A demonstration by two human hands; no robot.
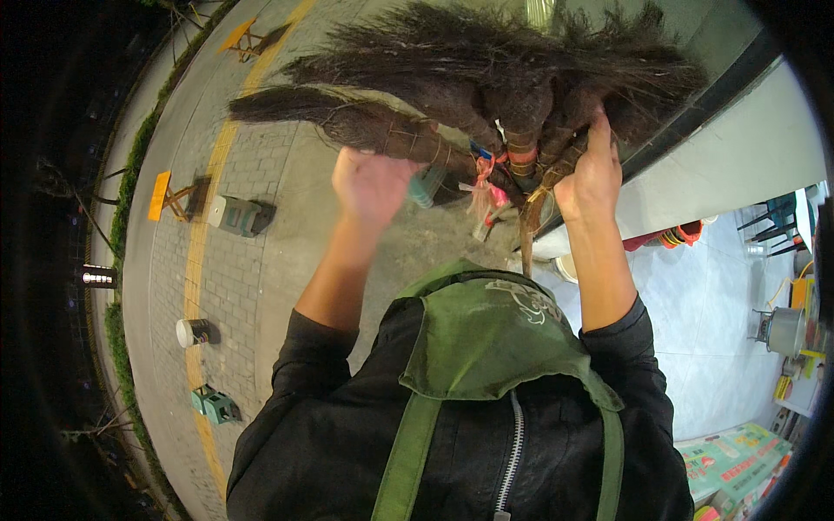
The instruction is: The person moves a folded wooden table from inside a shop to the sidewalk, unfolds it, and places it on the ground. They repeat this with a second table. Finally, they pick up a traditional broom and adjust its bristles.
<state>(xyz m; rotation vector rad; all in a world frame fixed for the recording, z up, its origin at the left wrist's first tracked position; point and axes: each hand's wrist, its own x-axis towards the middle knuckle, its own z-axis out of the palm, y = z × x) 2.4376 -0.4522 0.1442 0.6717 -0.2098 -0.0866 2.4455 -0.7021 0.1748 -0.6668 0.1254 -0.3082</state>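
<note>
A dark brown palm-fibre broom (pixel 521 107) is raised before me, its ragged bristles spread across the top of the view. Several of its bundles are bound with cord and narrow toward a brown handle (pixel 531 231), which points down toward my chest. My left hand (pixel 371 185), slightly blurred, grips the lower left bundle, its fingers partly hidden by the fibre. On the right side, my right hand (pixel 593 169) holds another bundle near the binding, with a finger stretched up along it. Pink plastic strips (pixel 483 172) hang from the middle of the binding.
I wear a green apron (pixel 495 338). To the left, paving (pixel 241 260) carries a grey stool (pixel 234 215), an orange folding table (pixel 159 195), a white bucket (pixel 192 332) and green stools (pixel 214 404). On the right lie a tiled floor (pixel 690 325) and a metal pot (pixel 785 331).
</note>
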